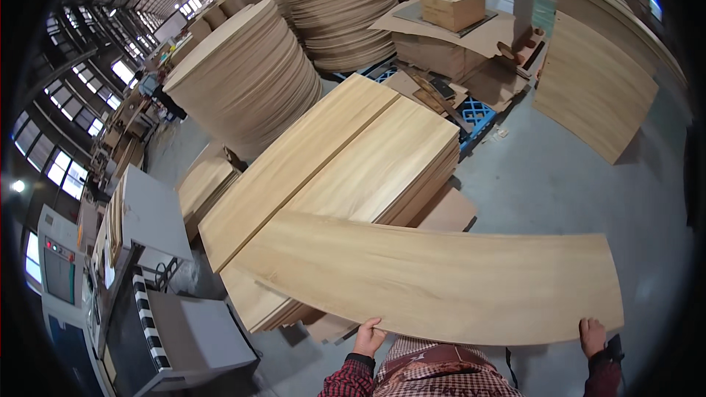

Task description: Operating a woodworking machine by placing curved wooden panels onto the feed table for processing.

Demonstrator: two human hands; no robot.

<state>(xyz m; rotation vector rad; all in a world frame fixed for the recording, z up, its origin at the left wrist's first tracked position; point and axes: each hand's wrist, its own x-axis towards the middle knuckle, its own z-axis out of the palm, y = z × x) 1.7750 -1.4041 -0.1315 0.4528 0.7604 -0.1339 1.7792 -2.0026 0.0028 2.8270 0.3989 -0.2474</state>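
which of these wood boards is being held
The long crosswise board nearest the person: the left hand and right hand both hold its near edge. Neither touches the stacked boards it overlaps or the separate board at upper right.

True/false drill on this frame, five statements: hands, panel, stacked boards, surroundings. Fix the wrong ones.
1. The left hand and right hand both hold the near edge of the long panel. True.
2. The long panel lies entirely over the stacked boards. False: its left end overlaps the stacked boards, but its right part juts out over the floor.
3. A brown box sits farther from the person than the stacked boards. True.
4. The machine screen is at the picture's right. False: the machine screen is at the left.
5. A blue pallet shows beyond the stacked boards. True.
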